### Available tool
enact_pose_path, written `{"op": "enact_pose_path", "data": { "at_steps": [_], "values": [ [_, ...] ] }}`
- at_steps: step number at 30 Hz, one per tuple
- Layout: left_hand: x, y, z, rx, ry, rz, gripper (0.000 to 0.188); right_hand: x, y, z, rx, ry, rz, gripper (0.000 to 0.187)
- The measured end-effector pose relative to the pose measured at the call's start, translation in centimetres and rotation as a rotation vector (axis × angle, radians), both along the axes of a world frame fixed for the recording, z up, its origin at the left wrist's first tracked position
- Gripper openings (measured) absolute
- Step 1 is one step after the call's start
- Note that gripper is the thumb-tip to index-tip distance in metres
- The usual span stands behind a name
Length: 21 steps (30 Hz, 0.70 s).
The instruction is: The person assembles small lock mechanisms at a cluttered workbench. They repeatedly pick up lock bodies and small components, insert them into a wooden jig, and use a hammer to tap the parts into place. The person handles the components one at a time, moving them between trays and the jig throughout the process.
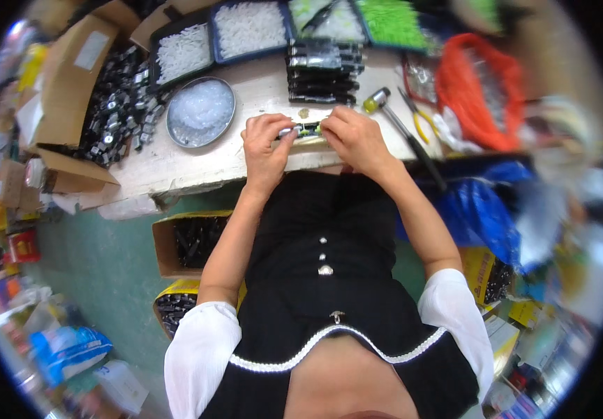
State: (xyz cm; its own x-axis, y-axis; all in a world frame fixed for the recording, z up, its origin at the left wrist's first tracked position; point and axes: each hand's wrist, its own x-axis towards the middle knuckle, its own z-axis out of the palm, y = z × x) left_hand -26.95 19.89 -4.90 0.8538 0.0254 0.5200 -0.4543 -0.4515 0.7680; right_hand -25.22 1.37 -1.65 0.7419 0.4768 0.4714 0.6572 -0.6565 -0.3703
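With fingers closed in left hand (268, 143) and right hand (357, 140), gripping a device (308, 130) at both ends.
Held nearer the body than the stack (324, 73), probably two-ended for steadiness; placed seemingly for easy reach, hammer (403, 128) right of the stack, dish (202, 144) left.

Bare tabletop (263, 85) leaves passage between round dish (190, 144) and black stack (324, 73), but a hammer (401, 126) flanks the right hand (359, 140)

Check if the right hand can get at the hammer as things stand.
Likely yes: the hammer lies just to the right of the right hand, with nothing visible on top. That hand is pinching the device, so it would probably need to let go first.
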Motion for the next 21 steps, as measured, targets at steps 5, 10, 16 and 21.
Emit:
{"op": "enact_pose_path", "data": {
  "at_steps": [5,10,16,21],
  "values": [
    [0.3,-0.8,-1.2,0.181,-0.033,0.037,0.014,1.6,0.6,-0.7,-0.117,0.004,0.059,0.005],
    [0.8,-1.2,-2.2,0.214,-0.042,0.037,0.01,2.6,1.2,-0.6,-0.194,0.067,0.122,0.005],
    [1.0,-1.3,-2.5,0.197,-0.056,0.025,0.011,3.1,1.6,-0.5,-0.247,0.133,0.166,0.006],
    [1.0,-1.3,-2.5,0.192,-0.065,0.024,0.011,2.9,1.9,-0.1,-0.256,0.183,0.167,0.007]
  ]
}}
